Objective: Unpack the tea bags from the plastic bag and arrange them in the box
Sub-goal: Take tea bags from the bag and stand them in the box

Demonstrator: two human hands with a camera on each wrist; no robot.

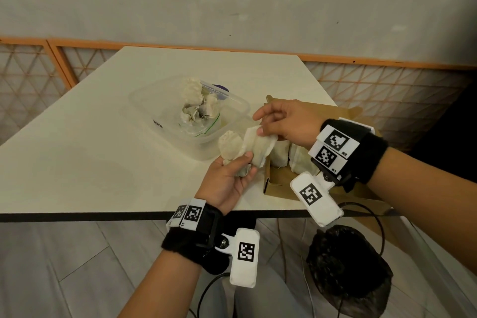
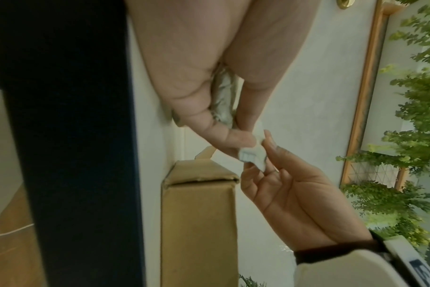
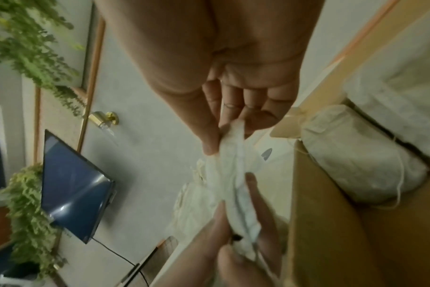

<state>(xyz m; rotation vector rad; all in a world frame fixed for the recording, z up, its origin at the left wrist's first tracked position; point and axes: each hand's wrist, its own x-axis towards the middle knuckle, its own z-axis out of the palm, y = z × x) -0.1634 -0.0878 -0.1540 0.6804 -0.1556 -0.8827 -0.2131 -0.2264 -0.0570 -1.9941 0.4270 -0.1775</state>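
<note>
My left hand [image 1: 233,175] holds a small bunch of pale tea bags [image 1: 228,146] just left of the brown cardboard box [image 1: 277,179]. My right hand [image 1: 281,124] pinches one white tea bag [image 1: 258,148] from that bunch between thumb and fingers, over the box's left wall. In the right wrist view the pinched tea bag [image 3: 231,155] stretches between both hands. Several tea bags [image 1: 291,156] stand in a row inside the box. The clear plastic bag [image 1: 204,113] with more tea bags lies in a clear tub behind.
The clear plastic tub [image 1: 165,111] sits mid-table, left of the box. The white table's [image 1: 103,137] dark front edge runs just below my left wrist. An orange lattice rail [image 1: 387,70] and a wall stand behind. A black bag [image 1: 348,263] and cables lie on the floor.
</note>
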